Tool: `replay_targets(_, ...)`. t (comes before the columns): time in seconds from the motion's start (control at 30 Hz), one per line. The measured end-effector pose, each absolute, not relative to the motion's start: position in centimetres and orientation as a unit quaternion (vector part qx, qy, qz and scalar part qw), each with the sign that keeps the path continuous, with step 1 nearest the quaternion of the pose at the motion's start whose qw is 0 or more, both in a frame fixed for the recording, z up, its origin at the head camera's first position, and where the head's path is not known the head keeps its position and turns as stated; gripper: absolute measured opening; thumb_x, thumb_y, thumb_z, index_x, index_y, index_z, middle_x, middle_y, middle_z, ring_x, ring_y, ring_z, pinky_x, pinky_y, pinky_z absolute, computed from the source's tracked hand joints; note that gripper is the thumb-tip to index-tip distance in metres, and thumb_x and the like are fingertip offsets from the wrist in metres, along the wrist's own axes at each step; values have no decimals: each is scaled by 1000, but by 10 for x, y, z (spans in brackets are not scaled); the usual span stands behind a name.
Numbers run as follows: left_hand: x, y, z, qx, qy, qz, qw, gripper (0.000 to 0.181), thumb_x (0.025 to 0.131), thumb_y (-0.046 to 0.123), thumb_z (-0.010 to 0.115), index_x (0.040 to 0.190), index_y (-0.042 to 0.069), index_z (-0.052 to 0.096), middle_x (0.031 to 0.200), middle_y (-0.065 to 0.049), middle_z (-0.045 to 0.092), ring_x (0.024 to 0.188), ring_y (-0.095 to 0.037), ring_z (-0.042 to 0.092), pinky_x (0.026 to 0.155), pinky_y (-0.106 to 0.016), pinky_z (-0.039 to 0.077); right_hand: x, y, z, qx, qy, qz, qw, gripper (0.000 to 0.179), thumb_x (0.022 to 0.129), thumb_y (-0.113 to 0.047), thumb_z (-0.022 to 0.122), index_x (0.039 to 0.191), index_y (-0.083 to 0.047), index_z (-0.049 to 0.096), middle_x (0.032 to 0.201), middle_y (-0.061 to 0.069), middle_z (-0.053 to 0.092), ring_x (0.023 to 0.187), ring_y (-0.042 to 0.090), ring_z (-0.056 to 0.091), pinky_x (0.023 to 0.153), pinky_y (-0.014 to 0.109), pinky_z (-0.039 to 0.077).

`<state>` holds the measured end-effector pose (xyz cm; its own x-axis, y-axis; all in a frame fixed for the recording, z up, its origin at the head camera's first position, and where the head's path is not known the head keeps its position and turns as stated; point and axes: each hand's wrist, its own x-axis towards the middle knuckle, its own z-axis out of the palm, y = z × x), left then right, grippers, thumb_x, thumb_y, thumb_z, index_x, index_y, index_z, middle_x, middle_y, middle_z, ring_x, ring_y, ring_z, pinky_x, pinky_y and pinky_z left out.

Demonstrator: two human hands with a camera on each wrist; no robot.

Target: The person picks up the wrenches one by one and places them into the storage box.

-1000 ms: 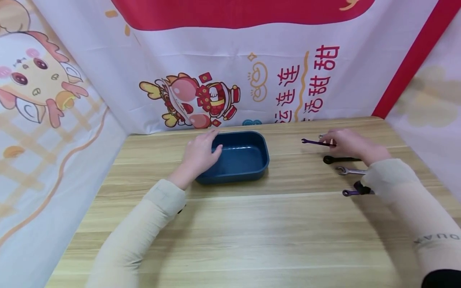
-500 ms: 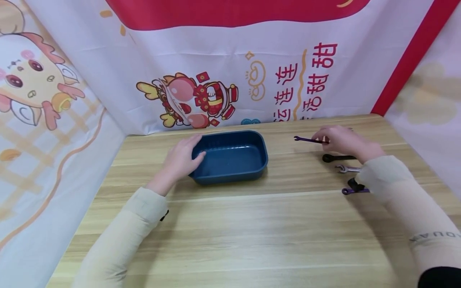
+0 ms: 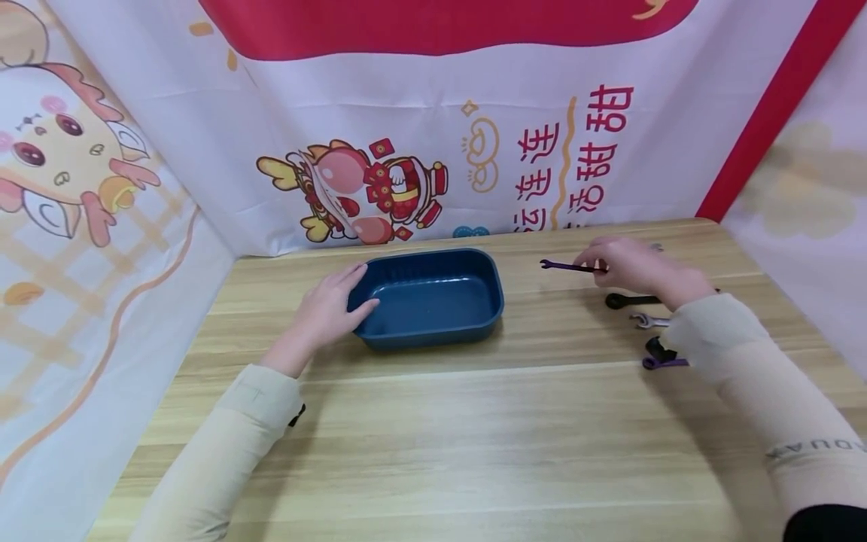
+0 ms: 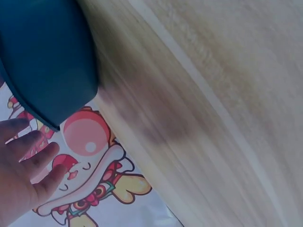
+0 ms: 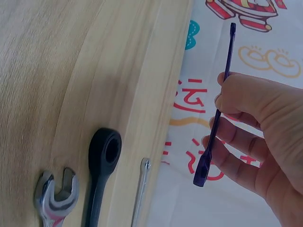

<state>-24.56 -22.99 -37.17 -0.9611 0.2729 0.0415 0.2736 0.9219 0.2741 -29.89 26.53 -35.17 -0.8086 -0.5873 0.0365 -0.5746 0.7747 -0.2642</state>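
My right hand [image 3: 626,265] pinches a slim purple wrench [image 3: 569,266] between thumb and fingers, above the tabletop. In the right wrist view the same wrench [image 5: 213,130] is seen edge-on, with both ends clear of the hand. My left hand [image 3: 330,307] is at the left end of a dark blue rectangular bin [image 3: 427,340], its fingers spread and the thumb over the rim. In the left wrist view these fingers [image 4: 45,161] look straight and close beside the bin's wall; contact cannot be made out. Nothing lies inside the bin.
Right of the bin lie a black ratchet wrench [image 3: 630,301], a silver open-end wrench [image 3: 650,321] and a purple wrench [image 3: 667,363] partly behind the right sleeve. A thin silver wrench [image 5: 142,189] lies near the back edge. Printed cloth [image 3: 433,98] hangs behind the wooden table [image 3: 474,436].
My right hand has lifted the purple wrench and moved slightly left with it. My left hand has slid left from over the bin to its left end; the bin's left end now shows more.
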Motion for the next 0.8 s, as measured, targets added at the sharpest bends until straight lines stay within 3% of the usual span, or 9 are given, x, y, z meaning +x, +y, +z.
replay_targets(0.23, -245, -240, -376, -145, -979, -140, -22, 83, 102, 49, 60, 162, 4, 26, 166, -19, 24, 148, -46, 28, 113, -71, 26, -296, 254, -350, -310, 942, -124, 25, 35, 84, 8, 72, 117, 0, 74, 105, 11, 67, 84, 22, 57, 73, 41, 52)
replay_targets(0.43, -245, -245, -382, -140, -978, -147, -48, 88, 101, 57, 56, 164, 6, 20, 168, -16, 21, 149, -45, 27, 111, -74, 25, -293, 245, -347, -303, 944, -125, 26, 36, 83, 9, 71, 118, 1, 73, 99, 9, 66, 81, 21, 58, 69, 40, 52)
replay_targets(0.8, -242, -248, -382, -141, -976, -152, -60, 87, 103, 51, 57, 164, 6, 15, 169, -14, 16, 150, -44, 25, 113, -70, 25, -291, 228, -333, -299, 944, -139, 17, 41, 83, 11, 67, 122, 2, 72, 102, 10, 68, 79, 21, 57, 68, 38, 49)
